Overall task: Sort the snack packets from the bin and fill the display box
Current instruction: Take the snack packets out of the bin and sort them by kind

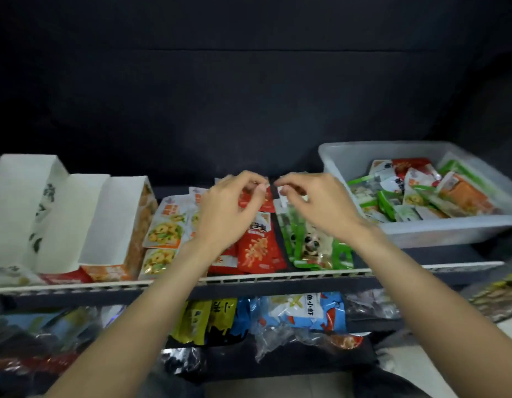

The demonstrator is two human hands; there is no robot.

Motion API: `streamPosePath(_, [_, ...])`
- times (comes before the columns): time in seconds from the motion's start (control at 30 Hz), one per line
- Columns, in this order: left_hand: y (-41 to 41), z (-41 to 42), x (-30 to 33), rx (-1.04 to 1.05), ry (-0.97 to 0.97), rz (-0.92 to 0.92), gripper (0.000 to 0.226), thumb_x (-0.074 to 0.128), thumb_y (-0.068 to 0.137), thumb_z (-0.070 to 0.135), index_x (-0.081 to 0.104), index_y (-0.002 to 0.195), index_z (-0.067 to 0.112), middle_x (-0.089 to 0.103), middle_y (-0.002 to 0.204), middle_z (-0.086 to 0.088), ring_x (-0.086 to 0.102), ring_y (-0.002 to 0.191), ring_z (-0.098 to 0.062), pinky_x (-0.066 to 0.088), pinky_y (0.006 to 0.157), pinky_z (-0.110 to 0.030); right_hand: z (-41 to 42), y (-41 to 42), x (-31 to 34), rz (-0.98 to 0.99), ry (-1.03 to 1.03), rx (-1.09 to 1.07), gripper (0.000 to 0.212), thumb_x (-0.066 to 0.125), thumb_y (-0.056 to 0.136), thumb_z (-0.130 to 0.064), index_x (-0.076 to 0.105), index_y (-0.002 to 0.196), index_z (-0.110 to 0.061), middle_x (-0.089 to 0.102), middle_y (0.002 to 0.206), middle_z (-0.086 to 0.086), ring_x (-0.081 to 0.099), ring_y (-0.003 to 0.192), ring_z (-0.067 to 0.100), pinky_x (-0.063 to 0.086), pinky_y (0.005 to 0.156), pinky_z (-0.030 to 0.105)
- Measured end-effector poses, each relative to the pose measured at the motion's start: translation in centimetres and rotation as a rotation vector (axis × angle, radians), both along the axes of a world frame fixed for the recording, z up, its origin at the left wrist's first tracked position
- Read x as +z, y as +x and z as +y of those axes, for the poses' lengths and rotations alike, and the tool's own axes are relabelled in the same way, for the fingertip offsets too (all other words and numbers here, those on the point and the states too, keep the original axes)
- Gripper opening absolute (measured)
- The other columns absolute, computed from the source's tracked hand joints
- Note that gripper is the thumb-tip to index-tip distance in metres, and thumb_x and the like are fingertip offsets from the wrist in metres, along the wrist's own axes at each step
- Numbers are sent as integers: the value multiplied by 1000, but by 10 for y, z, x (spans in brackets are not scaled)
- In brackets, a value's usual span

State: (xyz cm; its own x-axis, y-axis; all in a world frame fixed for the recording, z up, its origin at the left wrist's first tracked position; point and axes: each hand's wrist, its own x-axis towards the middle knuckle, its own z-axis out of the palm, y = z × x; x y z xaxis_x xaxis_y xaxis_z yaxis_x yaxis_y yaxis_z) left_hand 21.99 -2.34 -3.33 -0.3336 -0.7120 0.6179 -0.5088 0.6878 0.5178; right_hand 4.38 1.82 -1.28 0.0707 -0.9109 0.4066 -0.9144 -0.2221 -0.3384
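Note:
A white stepped display box (62, 214) stands at the shelf's left, a few packets at its low front. At the right, a translucent plastic bin (438, 234) holds several mixed snack packets (421, 193). Between them lie sorted rows: yellow-orange packets (163, 231), red packets (257, 248) and green panda packets (315, 248). My left hand (232, 208) hovers over the red row, fingers curled, pinching the top of a red packet (253, 198). Over the green row, my right hand (315, 202) pinches the pale top edge of a green packet (289, 198). Motion blur hides the exact grips.
The white wire shelf edge (277, 276) runs across the front. Below it a lower shelf carries larger bags, among them a blue one (309, 311) and a yellow-green one (203, 320). A dark backdrop closes the rear. Pale floor (438, 366) shows at the lower right.

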Motion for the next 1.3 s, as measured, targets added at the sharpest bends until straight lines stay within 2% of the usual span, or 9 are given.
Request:
streamPosePath(0.1, [-64, -3, 9, -218, 107, 54, 15, 56, 88, 24, 65, 100, 26, 67, 84, 13, 61, 81, -3, 49, 75, -28, 12, -72, 11, -14, -56, -172, 18, 58, 91, -24, 70, 104, -25, 74, 82, -1, 68, 78, 21, 53, 71, 39])
streamPosePath(0.27, [-179, -28, 8, -495, 222, -116, 28, 64, 85, 15, 62, 112, 21, 65, 102, 10, 57, 94, 3, 39, 81, -6, 6, -193, -3, -2, 136, -346, 24, 65, 84, -13, 71, 107, -19, 73, 97, 3, 68, 93, 22, 52, 86, 37])
streamPosePath(0.33, [-222, -46, 2, -541, 232, -247, 33, 66, 84, 16, 60, 116, 20, 63, 112, 5, 56, 101, -3, 41, 87, -11, -2, -225, -15, 52, 253, -359, 30, 68, 83, -17, 68, 113, -20, 70, 111, 4, 63, 104, 22, 48, 92, 34])
streamPosePath(0.43, [-274, -73, -6, -501, 144, -511, 39, 65, 84, 22, 57, 122, 20, 59, 124, -3, 55, 113, -19, 44, 94, -31, -16, -255, -26, 145, 445, -355, 50, 70, 81, -26, 55, 129, -23, 52, 136, 7, 49, 122, 25, 40, 101, 33])
streamPosePath(0.57, [-313, -95, -25, -342, 177, -914, 72, 71, 80, 35, 37, 139, 14, 47, 137, -11, 48, 122, -28, 39, 96, -31, -29, -277, -33, 190, 608, -297, 76, 72, 80, -39, 34, 144, -25, 26, 153, 2, 29, 137, 25, 28, 110, 33])
streamPosePath(0.7, [-330, -108, -43, -331, 282, -1123, 100, 78, 70, 43, 19, 148, 19, 42, 141, -10, 44, 126, -28, 41, 101, -36, -38, -287, -46, 213, 714, -281, 80, 72, 79, -41, 29, 146, -30, 25, 153, 0, 29, 137, 25, 32, 109, 39])
streamPosePath(0.87, [-332, -109, -34, -336, 333, -989, 86, 81, 70, 30, 32, 139, 14, 47, 135, -8, 48, 120, -25, 38, 91, -26, -33, -289, -42, 115, 638, -303, 75, 71, 81, -34, 33, 145, -26, 31, 149, 5, 33, 135, 24, 33, 108, 35])
streamPosePath(1.07, [-305, -96, -11, -276, 295, -674, 37, 59, 91, 23, 48, 123, 9, 59, 116, -10, 55, 108, -28, 38, 75, -27, -8, -256, -17, -268, 286, -363, 47, 67, 86, -32, 52, 130, -22, 58, 126, 3, 56, 114, 20, 45, 95, 32])
streamPosePath(1.3, [-234, -40, 42, -405, 571, 231, 11, 60, 91, 12, 58, 101, 16, 64, 97, -6, 63, 78, -10, 51, 57, -18, 13, -153, 8, -338, 141, -304, 91, 69, 81, -44, 14, 151, -25, 38, 145, 9, 38, 132, 23, 37, 103, 37])
